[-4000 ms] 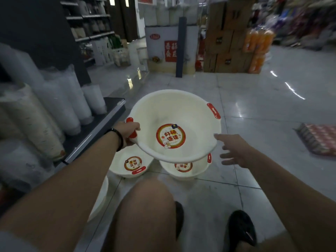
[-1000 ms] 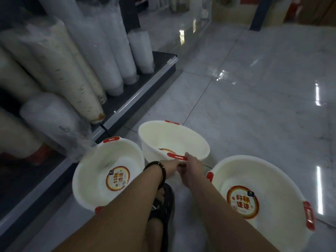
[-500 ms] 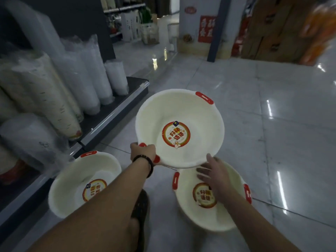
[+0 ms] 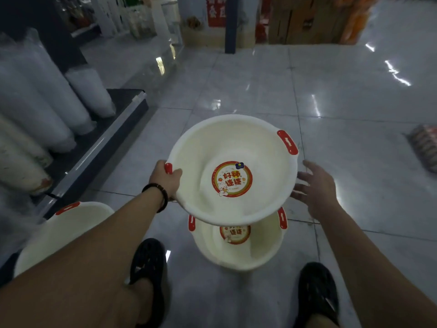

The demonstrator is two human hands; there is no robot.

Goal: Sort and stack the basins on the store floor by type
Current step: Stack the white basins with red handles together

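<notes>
A cream basin (image 4: 203,147) with red handles and a round red sticker hangs in the air, level, directly above a second basin (image 4: 257,252) of the same look standing on the floor. My left hand (image 4: 166,177) grips its near-left rim over a red handle. Just right of the raised basin's rim, my right hand (image 4: 315,188) hovers with fingers spread, holding nothing. A third cream basin (image 4: 61,230) stands on the floor at lower left, partly hidden by my left forearm.
A low dark shelf (image 4: 111,131) on the left carries wrapped stacks of white cups (image 4: 35,100). My two dark shoes (image 4: 147,263) stand on the glossy tiles. Cartons (image 4: 302,20) and a blue post (image 4: 230,24) stand far back; a patterned pack (image 4: 423,143) lies at right.
The basin in my left hand has moved right, over the floor basin. My right hand has left the lower basin's inside and risen beside the held basin's right rim.
</notes>
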